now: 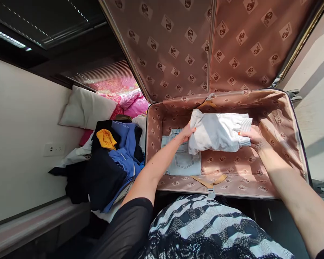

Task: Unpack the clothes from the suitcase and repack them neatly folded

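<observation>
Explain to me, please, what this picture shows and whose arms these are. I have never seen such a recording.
There is no robot here. One person wears a camera on the head; it looks forward and down, so we see their own bare arms. The left hand and the right hand hold a bundled pale garment between them, one at each end. Below is an open suitcase with a patterned lining. A folded light-blue denim garment lies in its left part. Outside, to the left, is a heap of clothes, and behind it a white pillow.
</observation>
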Tool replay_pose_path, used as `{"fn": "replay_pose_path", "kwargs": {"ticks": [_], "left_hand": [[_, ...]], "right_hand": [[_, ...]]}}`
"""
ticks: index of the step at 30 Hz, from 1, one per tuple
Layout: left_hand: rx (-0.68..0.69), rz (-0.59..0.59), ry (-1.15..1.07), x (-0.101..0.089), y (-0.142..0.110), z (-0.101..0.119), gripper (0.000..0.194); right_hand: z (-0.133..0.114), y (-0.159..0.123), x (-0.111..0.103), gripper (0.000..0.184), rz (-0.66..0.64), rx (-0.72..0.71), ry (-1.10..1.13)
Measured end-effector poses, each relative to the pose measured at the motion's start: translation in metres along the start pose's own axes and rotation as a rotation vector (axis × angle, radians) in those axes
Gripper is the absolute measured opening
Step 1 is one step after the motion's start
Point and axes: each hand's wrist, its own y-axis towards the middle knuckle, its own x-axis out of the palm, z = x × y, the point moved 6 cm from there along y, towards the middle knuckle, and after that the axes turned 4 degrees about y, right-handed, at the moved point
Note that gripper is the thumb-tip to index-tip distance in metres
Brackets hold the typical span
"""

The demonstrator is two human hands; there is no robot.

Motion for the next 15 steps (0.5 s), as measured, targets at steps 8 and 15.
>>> {"fn": "replay_pose_path", "kwargs": {"ticks": [8, 15], "left_hand": [[0.028, 0.086, 0.041, -0.062, -0.036, 0.019, 0.098], [-0.148, -0.008, -0.014, 0.044, -0.029, -0.078, 0.087]], "right_hand": [[-0.001, 0.018, 0.066, 0.059, -0.086, -0.045, 0.012], [0.027, -0.037, -0.047, 0.042, 0.059, 0.186, -0.156]]}}
